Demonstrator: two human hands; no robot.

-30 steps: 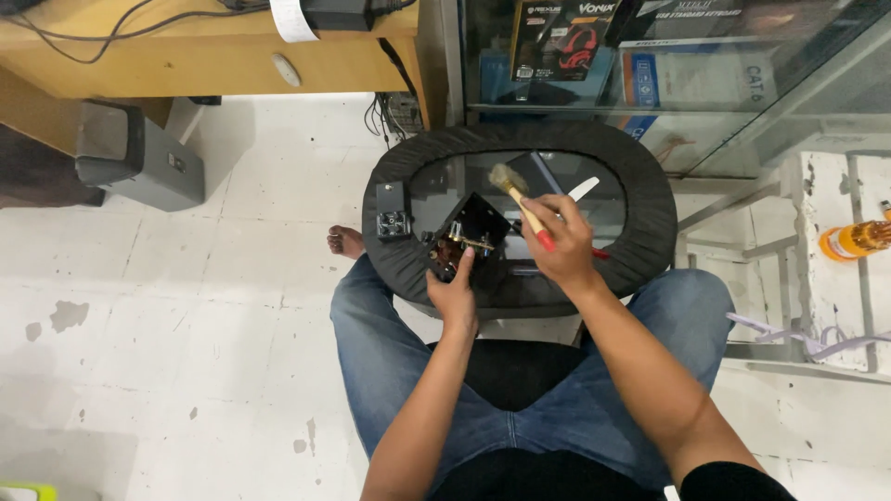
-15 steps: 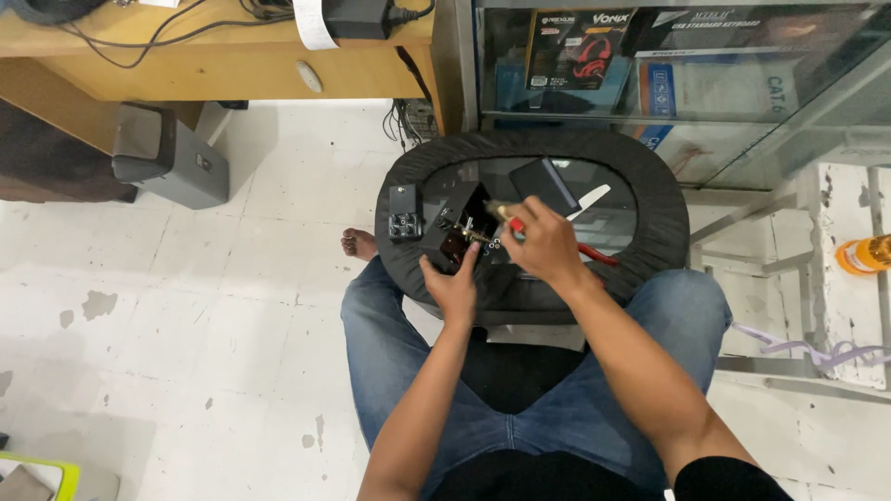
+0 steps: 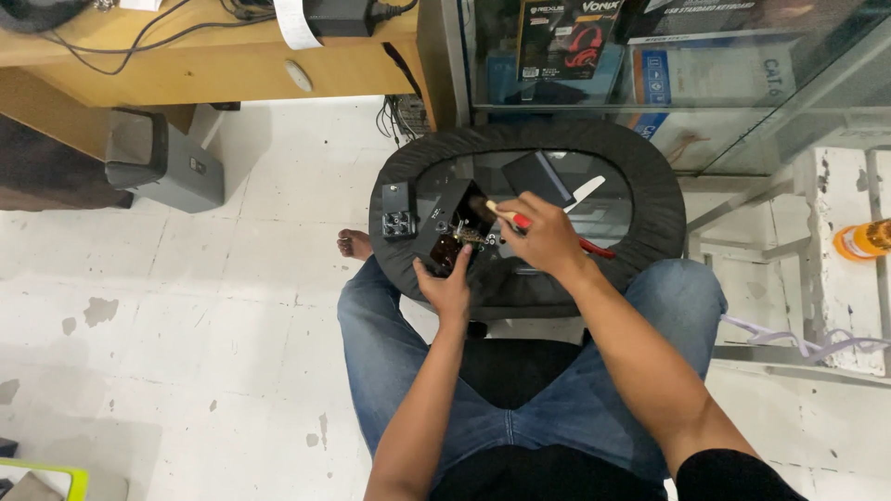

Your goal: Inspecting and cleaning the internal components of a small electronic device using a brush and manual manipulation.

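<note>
I sit over a small oval table (image 3: 650,186) with a glass top and a black padded rim. My left hand (image 3: 450,286) grips the near edge of a small opened black electronic device (image 3: 447,232) lying on the glass. My right hand (image 3: 543,237) holds a paintbrush (image 3: 501,215) with a red and wooden handle, its bristles down on the device's exposed inside. A black cover plate (image 3: 536,176) and a white flat tool (image 3: 585,193) lie behind my right hand. A small black part (image 3: 397,211) rests on the table's left rim.
A wooden desk (image 3: 186,65) with cables stands at the upper left, a grey box (image 3: 162,167) under it. A glass cabinet (image 3: 668,56) with boxed goods is behind the table. A white shelf (image 3: 835,260) with an orange bottle (image 3: 863,241) stands right. My bare foot (image 3: 355,245) rests on the floor.
The brush has come down from being raised in my right hand onto the device. The view has shifted, so the table sits lower and more to the right.
</note>
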